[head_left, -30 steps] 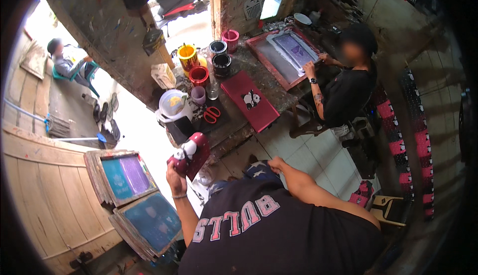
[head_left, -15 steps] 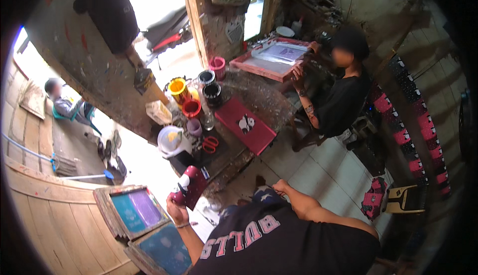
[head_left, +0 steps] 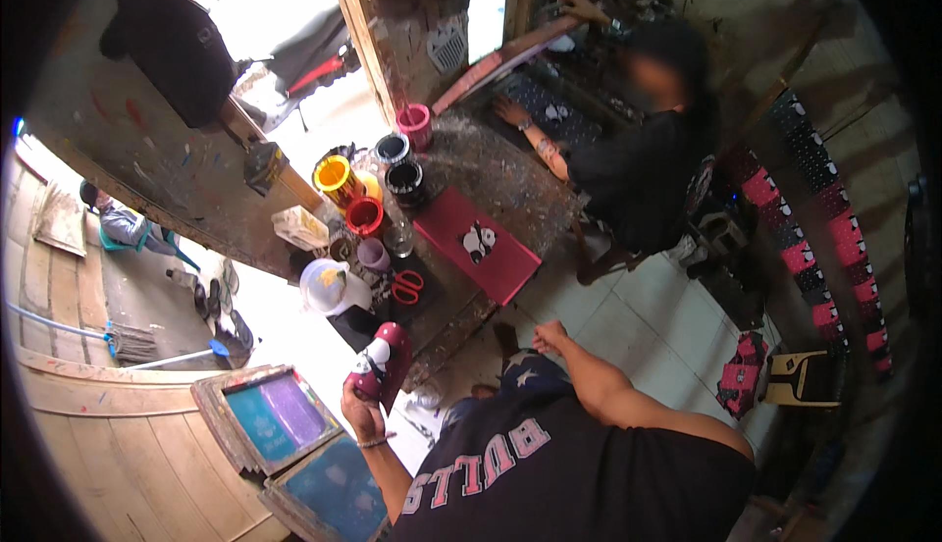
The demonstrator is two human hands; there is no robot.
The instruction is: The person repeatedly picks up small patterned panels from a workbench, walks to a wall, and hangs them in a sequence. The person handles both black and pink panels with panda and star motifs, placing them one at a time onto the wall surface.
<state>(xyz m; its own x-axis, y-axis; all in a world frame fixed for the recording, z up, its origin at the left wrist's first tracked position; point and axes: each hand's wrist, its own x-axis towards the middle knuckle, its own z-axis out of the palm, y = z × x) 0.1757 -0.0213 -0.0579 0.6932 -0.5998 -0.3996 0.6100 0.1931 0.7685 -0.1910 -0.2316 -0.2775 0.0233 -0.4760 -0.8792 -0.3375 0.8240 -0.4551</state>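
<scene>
In my left hand point(head_left: 361, 412) I hold a flexible maroon panel point(head_left: 384, 363) with a black-and-white panda print, curled and raised beside the table's near left corner. My right hand point(head_left: 550, 336) is closed near my knee, and nothing shows in it. On the table point(head_left: 461, 154) lies a flat maroon panel point(head_left: 461, 223) with a panda figure point(head_left: 478, 242). Red-handled scissors point(head_left: 407, 288) lie left of it on a dark patch, close to a white tub point(head_left: 329, 285).
Across the table a co-worker point(head_left: 628, 169) holds up a printing frame point(head_left: 505, 64) over a dark dotted panel point(head_left: 554, 110). Open paint pots, including a yellow pot point(head_left: 337, 179), line the table's left side. Screen frames point(head_left: 270, 419) rest at lower left; a stool point(head_left: 800, 378) stands right.
The co-worker has lifted the printing frame, which lay flat, and has one hand on the dark panel beneath. The maroon panel in my left hand has curled more. My right hand stays near my knee.
</scene>
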